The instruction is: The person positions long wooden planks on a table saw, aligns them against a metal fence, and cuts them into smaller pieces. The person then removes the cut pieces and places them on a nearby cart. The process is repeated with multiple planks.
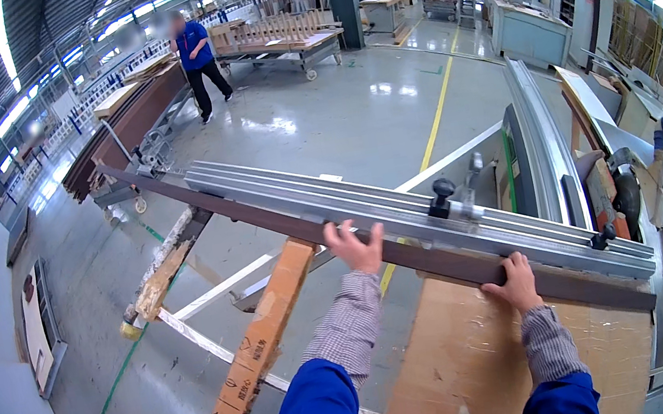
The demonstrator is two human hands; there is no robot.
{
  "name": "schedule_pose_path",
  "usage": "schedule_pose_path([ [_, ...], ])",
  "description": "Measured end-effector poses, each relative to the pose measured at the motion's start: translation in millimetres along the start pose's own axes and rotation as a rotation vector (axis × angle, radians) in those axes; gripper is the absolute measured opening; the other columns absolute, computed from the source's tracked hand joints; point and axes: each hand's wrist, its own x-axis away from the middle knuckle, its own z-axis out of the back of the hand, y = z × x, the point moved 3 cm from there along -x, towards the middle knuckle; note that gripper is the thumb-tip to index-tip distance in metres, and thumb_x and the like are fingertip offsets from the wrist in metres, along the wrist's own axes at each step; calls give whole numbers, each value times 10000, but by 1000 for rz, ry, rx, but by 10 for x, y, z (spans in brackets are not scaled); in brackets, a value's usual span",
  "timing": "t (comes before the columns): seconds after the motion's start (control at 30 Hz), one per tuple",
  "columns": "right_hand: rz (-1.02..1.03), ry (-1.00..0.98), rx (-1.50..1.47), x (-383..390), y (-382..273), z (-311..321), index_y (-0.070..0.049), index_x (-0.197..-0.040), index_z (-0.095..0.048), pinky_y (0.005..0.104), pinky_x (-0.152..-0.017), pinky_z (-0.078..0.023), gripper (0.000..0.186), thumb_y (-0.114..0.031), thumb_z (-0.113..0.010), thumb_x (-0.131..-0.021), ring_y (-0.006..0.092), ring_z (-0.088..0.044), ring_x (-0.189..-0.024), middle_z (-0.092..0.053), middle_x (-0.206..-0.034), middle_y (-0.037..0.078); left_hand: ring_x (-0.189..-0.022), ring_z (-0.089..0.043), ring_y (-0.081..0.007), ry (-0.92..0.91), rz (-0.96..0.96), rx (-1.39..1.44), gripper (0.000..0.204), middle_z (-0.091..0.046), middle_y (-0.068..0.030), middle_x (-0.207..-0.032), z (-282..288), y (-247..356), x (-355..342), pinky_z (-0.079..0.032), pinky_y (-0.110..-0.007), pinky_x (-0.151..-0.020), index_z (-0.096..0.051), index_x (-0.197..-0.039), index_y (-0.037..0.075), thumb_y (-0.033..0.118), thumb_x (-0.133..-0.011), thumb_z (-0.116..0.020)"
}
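Both hands, left hand (355,245) and right hand (516,281), fingers curled over long dark strip (263,216) against the grey fence (401,204); likely stiff yet whippy, best gripped spread apart.

Woodworking factory hall — wide polished concrete floor (334,119) with yellow lane lines, steel roof with strip lights (0,34), wheeled carts (282,44) stacked with timber parts, long dark boards (125,127) along the left edge, sliding-table saw rail (401,204) in front.
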Motion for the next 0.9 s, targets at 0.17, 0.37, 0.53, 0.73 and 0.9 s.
schedule_pose_path([
  [0.17, 26, -77, -37, 583, -129, -2, 9, -901, -597, 410, -803, -467, 600, -433, -820, -563, 334, -530, -926, -513, -980, 151, -1250, -281, -436, 199, 635, -120, 870, -236, -314, -1359, 698, -1433, -597, -271, -509, -1040, -382, -1280, -61, 635, -795, -577],
  [0.37, 13, -43, -66, 1145, -181, 187, 4, -845, -579, 399, -738, -488, 621, -386, -875, -462, 328, -551, -830, -521, -905, 142, -708, -599, -267, 27, 1259, 943, 575, -622, -137, -785, 759, -2431, -938, -490, -453, -683, -570, -963, 15, 551, -777, -661],
  [0.53, -62, 83, 111, 1298, -353, 674, -58, -862, -563, 398, -700, -494, 592, -369, -868, -461, 326, -565, -813, -547, -878, 129, -660, -530, -220, 1, 1320, 1019, 493, -554, -64, -641, 983, -2185, -904, -441, -393, -675, -555, -767, 91, 568, -739, -674],
  [0.73, 177, 266, 341, 1240, -692, 1535, -114, -915, -617, 360, -692, -458, 559, -418, -816, -491, 244, -583, -732, -588, -759, 38, -680, -516, -166, 142, 1190, 1105, 437, -521, -12, -654, 1969, -1187, -1236, -435, -338, -668, -530, -735, 142, 544, -703, -700],
  [0.9, 240, 437, 402, 1333, -1001, 2099, -129, -868, -618, 349, -634, -439, 396, -364, -758, -583, 215, -557, -681, -562, -725, 19, -570, -487, -131, 253, 944, 1024, 442, -459, 14, -601, 3114, -717, -1603, -410, -274, -535, -456, -640, 147, 533, -754, -639],
])
